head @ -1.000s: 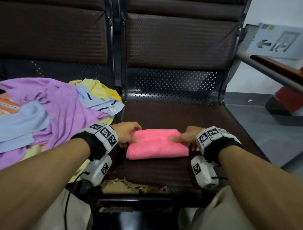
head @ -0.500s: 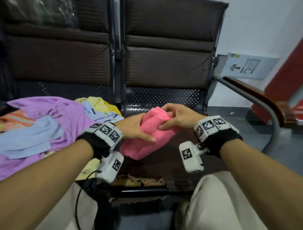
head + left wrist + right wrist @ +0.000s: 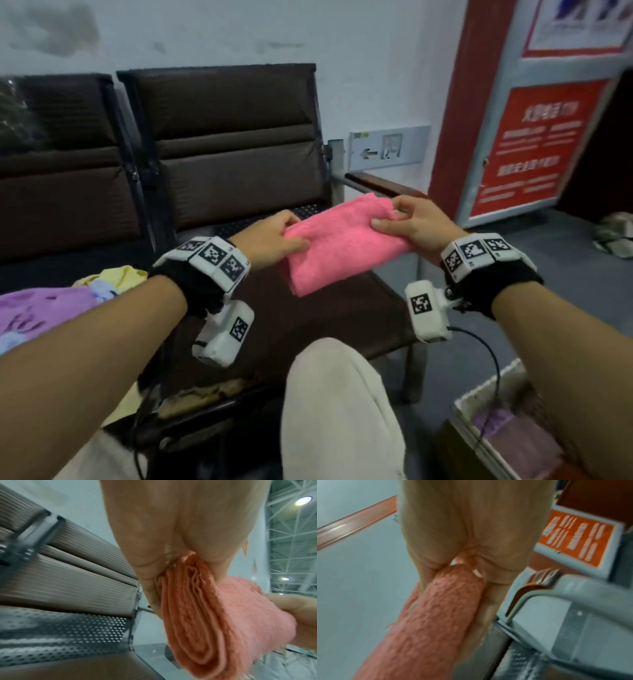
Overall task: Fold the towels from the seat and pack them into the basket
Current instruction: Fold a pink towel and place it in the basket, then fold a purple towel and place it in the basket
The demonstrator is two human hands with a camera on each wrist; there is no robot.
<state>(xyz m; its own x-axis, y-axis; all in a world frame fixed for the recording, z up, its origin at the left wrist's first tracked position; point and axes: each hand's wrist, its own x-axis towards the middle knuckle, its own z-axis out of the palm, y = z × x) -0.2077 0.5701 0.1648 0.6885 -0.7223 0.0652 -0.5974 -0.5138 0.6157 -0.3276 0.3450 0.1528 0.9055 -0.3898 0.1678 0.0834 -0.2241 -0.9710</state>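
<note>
A folded pink towel hangs in the air above the brown seat, held at both ends. My left hand grips its left end, thumb on top; the stacked folds show in the left wrist view. My right hand grips the right end, fingers curled over the top. A pile of loose towels, purple, yellow and blue, lies on the seat to the left. The basket stands on the floor at the lower right, with a folded purple towel inside.
A wood-topped armrest runs along the seat's right side, just behind the towel. My knee in pale trousers is in front of the seat. A red notice board leans on the wall at the right.
Both hands have lifted the pink towel off the seat and carried it up and to the right. The view has swung right, bringing the basket into sight.
</note>
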